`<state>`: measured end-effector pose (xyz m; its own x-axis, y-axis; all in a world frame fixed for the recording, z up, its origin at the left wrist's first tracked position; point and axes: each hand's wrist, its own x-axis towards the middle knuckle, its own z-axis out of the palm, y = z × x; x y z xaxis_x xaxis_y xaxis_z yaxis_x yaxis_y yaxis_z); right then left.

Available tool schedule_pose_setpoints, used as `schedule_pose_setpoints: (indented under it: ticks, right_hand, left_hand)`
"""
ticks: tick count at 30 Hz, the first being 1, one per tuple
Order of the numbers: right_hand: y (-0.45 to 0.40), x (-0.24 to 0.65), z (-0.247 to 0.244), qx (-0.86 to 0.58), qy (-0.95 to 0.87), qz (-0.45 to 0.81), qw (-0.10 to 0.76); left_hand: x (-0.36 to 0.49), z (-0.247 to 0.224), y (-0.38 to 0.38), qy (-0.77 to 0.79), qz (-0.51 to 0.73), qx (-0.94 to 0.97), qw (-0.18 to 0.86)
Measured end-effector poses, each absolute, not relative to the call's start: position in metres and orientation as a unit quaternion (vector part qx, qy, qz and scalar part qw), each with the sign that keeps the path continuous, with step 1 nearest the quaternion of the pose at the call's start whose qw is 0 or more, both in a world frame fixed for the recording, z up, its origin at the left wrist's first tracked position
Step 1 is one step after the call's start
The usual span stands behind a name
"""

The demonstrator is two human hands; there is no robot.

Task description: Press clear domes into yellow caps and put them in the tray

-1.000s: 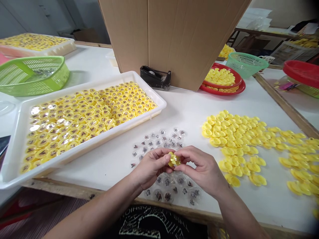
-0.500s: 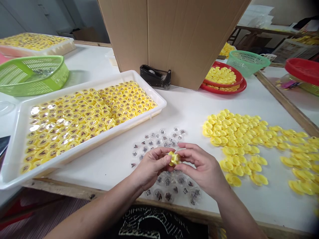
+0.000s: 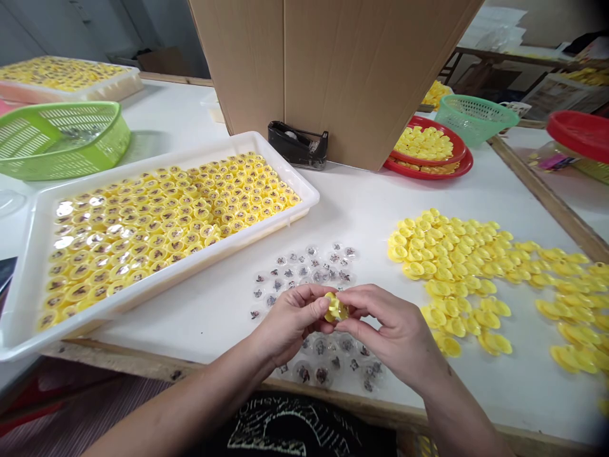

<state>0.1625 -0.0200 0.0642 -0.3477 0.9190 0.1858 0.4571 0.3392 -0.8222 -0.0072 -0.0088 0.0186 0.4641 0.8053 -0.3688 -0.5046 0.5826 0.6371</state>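
Note:
A small yellow plastic piece (image 3: 335,307) is pinched between my two hands, above the front part of the table. My left hand (image 3: 297,315) grips it from the left with thumb and fingers. From the other side, my right hand (image 3: 385,324) closes thumb and fingertips on its right edge. Beneath and around the hands lie many clear round discs with dark printed figures (image 3: 321,376), partly covered by the hands. Right of them, yellow plastic pieces (image 3: 447,254) are spread in overlapping clusters.
A white tray (image 3: 200,279) of yellow pieces with printed tops stands at left. Behind are a black tape dispenser (image 3: 298,146), a tall cardboard box (image 3: 333,76), red plates (image 3: 469,166) with yellow pieces, a green basket (image 3: 107,143) and a mint colander (image 3: 476,120).
My right hand's raised fingers have come down and closed against the yellow piece, which is turned slightly. My left hand keeps its hold. The view has shifted a little.

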Motion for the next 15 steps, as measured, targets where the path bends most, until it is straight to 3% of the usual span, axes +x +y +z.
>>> schedule_pose_setpoints:
  ticks: [15]
  right_hand:
    - [-0.031, 0.157, 0.068, -0.463, -0.819, 0.161, 0.299]
  left_hand:
    - [-0.005, 0.018, -0.012, 0.335, 0.391, 0.258, 0.817]
